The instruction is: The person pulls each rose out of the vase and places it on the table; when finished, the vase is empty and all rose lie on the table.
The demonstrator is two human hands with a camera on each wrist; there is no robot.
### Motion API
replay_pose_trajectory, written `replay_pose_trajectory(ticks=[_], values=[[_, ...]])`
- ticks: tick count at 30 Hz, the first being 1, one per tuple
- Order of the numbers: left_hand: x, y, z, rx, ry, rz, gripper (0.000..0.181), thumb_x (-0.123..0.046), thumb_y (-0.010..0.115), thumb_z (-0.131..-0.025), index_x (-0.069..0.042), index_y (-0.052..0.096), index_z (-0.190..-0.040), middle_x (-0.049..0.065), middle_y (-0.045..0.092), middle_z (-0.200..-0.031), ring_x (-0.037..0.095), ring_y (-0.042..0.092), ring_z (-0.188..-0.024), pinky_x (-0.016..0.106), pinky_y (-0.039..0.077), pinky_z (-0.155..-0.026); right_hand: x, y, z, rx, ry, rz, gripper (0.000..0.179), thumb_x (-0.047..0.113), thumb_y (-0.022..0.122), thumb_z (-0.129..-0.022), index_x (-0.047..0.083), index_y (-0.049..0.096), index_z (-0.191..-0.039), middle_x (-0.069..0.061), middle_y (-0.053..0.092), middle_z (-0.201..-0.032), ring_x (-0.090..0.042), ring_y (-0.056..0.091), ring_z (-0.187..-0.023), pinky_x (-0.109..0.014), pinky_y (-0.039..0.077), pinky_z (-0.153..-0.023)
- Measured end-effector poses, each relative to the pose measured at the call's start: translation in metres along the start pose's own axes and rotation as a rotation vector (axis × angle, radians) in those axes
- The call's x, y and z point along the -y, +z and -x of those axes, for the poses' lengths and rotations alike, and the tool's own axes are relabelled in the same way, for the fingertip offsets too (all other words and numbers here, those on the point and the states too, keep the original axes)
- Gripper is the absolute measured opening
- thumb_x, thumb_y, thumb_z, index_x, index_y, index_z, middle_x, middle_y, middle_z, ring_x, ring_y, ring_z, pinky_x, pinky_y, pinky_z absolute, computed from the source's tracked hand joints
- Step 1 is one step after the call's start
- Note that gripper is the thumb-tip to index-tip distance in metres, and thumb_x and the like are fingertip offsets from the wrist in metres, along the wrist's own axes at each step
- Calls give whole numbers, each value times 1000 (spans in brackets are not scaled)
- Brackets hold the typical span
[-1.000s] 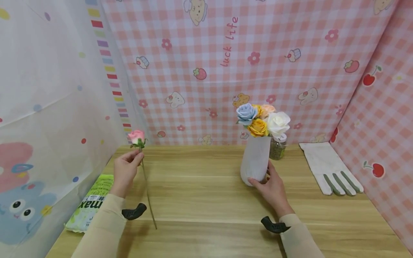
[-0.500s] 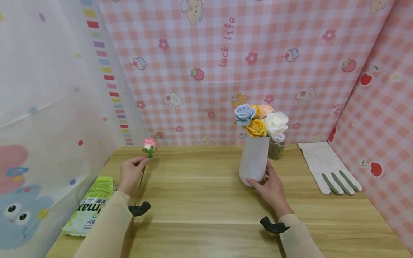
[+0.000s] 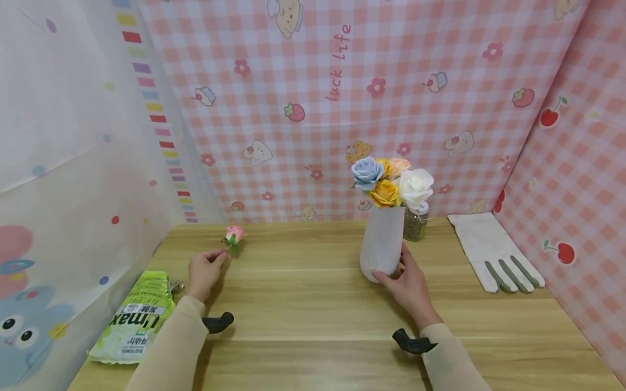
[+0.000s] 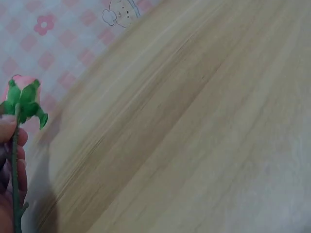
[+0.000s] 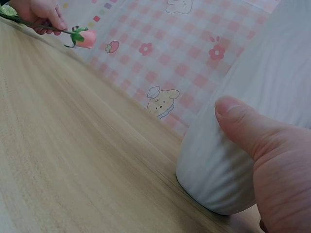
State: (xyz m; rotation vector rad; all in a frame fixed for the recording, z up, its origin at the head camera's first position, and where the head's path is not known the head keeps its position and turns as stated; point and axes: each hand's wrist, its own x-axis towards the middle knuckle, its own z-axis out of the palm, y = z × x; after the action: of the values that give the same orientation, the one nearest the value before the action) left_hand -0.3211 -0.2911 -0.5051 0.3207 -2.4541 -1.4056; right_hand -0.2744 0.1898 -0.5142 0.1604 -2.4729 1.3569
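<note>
In the head view my left hand [image 3: 205,273] pinches a pink rose [image 3: 235,234] by its stem, just below the bloom, low over the left part of the table. The left wrist view shows the thumb and fingers around the green stem [image 4: 15,170], with the leaves under the bloom. My right hand [image 3: 408,285] grips the lower part of a white ribbed vase [image 3: 381,241], its thumb across the front [image 5: 243,124]. The vase stands upright and holds blue, yellow, peach and white roses [image 3: 385,193].
A green and white bag [image 3: 134,320] lies beside my left forearm at the table's left edge. Behind the vase stands a small jar [image 3: 415,225] with a light lid. A white glove [image 3: 494,252] with grey fingers lies at the right. Patterned cloth [image 3: 293,146] hangs behind the wooden table [image 3: 303,304].
My left hand has moved right and lower with the pink rose, whose stem has swung from hanging toward me to lying back along the hand. My right hand stays at the vase.
</note>
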Motion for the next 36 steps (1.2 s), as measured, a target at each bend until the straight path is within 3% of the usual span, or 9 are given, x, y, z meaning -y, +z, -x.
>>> replay_pose_trajectory(ticks=[3, 8, 12, 18, 26, 29, 36], values=[[1, 4, 0, -39, -33, 4, 24, -19, 65, -93, -1, 72, -107, 15, 69, -103, 18, 60, -90, 15, 47, -66, 1, 0, 0, 5, 0, -5, 99, 50, 77, -76, 18, 24, -152, -15, 48, -138, -30, 49, -121, -52, 47, -91], [2, 8, 0, -34, -16, -70, 22, -16, 65, -92, -1, 73, -106, 15, 70, -102, 25, 62, -95, 28, 47, -76, 0, 0, 1, 7, 5, 1, 99, 51, 77, -76, 19, 23, -152, -14, 48, -137, -30, 49, -121, -52, 47, -91], [5, 5, 4, 28, 55, -152, 21, -15, 66, -91, -1, 72, -107, 16, 70, -101, 27, 63, -94, 37, 48, -79, 0, 1, 2, 5, 1, 5, 98, 52, 76, -76, 19, 24, -152, -14, 49, -136, -29, 49, -120, -52, 47, -91], [8, -11, 22, 85, 196, -278, 28, -10, 70, -87, 6, 68, -110, 18, 69, -92, 29, 64, -84, 36, 50, -71, 1, 0, 2, 3, -7, 7, 98, 52, 76, -76, 20, 23, -152, -13, 48, -137, -29, 49, -121, -51, 47, -91], [8, -27, 46, 46, 186, -387, 20, -14, 70, -87, 3, 73, -98, 12, 70, -85, 25, 64, -78, 38, 50, -68, 1, -2, -1, 1, -1, 15, 99, 52, 77, -75, 19, 24, -152, -15, 49, -136, -30, 50, -120, -51, 47, -90], [12, -26, 47, 43, 190, -400, 18, -14, 70, -87, 1, 74, -95, 12, 71, -84, 27, 66, -77, 41, 52, -68, 0, -1, -1, 6, 2, 14, 100, 52, 77, -76, 19, 22, -153, -15, 48, -138, -30, 49, -122, -51, 47, -91], [10, -15, 40, 58, 121, -351, 18, -15, 68, -88, 0, 74, -97, 15, 72, -91, 30, 66, -86, 44, 52, -75, 0, 0, 0, 4, 5, 12, 99, 53, 76, -75, 20, 23, -152, -15, 49, -135, -30, 50, -120, -51, 48, -90]])
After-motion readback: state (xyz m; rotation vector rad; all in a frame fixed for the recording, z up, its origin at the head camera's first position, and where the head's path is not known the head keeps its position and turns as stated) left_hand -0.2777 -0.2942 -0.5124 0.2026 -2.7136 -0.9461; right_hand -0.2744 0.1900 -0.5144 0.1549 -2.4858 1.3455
